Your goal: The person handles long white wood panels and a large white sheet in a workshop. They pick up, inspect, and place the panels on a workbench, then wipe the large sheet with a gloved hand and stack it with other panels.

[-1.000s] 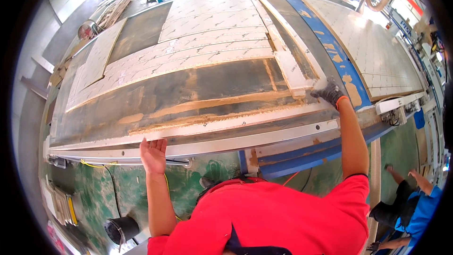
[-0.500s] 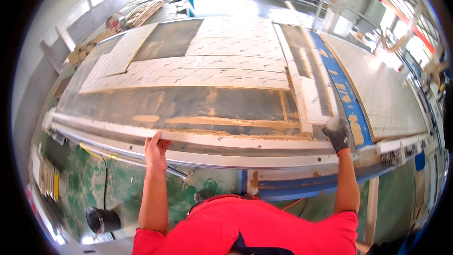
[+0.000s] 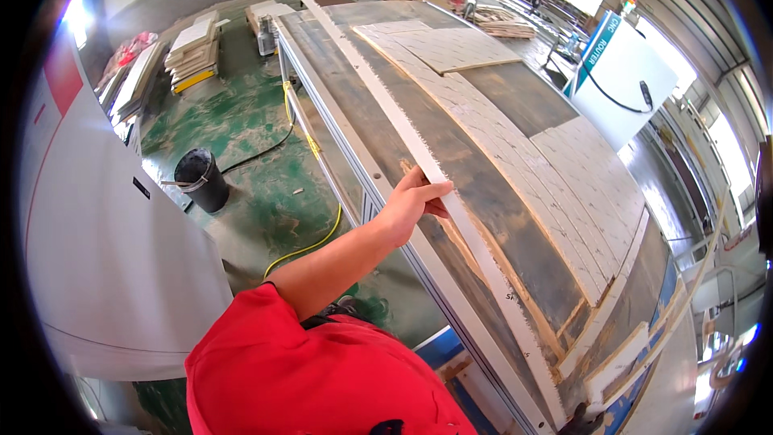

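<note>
A long, narrow white board strip [image 3: 370,84] with a ragged edge runs slantwise over the near side of the dusty worktable [image 3: 483,169]. Bare-skinned, my left hand [image 3: 415,205] is closed around its middle, thumb on top and fingers curled at the side. The far end of the strip sticks out past the table's corner. My right hand [image 3: 581,420], in a dark glove, is at the lower right rim beside the strip's near end; its fingers are mostly hidden. Close to it is a short white offcut [image 3: 616,362]. Grooved white panels [image 3: 523,161] lie on the table.
The table's metal edge rail [image 3: 451,310] runs beside me. A black bucket [image 3: 201,181], a yellow hose [image 3: 306,250] and stacked boards [image 3: 193,52] are on the green floor. A white cabinet [image 3: 121,217] stands left; a white and teal machine cabinet [image 3: 624,72] stands beyond the table.
My view has swung to the left. The white strip, which lay along the table's front edge, is now raised in my left hand. My right hand has shifted to the picture's lower rim.
</note>
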A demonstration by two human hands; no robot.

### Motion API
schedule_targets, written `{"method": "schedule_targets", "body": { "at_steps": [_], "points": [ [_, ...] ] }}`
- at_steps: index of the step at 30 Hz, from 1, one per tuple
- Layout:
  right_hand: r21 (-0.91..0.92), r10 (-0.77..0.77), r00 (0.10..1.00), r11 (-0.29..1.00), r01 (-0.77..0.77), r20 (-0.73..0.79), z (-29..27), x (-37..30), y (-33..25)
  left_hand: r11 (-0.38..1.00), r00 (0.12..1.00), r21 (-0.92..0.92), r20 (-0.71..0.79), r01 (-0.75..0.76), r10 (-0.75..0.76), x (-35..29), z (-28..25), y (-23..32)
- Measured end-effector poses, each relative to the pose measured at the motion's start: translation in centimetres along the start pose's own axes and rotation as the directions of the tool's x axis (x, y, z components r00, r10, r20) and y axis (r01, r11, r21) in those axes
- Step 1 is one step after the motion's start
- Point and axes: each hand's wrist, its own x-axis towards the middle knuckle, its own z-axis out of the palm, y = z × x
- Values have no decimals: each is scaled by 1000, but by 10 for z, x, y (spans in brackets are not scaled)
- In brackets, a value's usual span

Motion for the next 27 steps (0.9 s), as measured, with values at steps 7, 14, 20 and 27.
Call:
{"method": "schedule_targets", "body": {
  "at_steps": [7,14,20,27],
  "points": [
    [85,127,992,988,-129,23,39,-77,-69,997,994,10,-77,-74,75,16,-66,55],
    [-106,-70,997,992,69,-11,134,-146,-142,994,995,-97,-95,-42,33,51,-200,120],
    [-119,-233,971,964,239,62,246,-195,-258,947,961,-227,-207,-228,182,88,-342,188],
    [-704,-657,495,-77,706,568,404,-175,-297,913,917,-211,-277,-350,287,119,-464,265]
  ]
}}
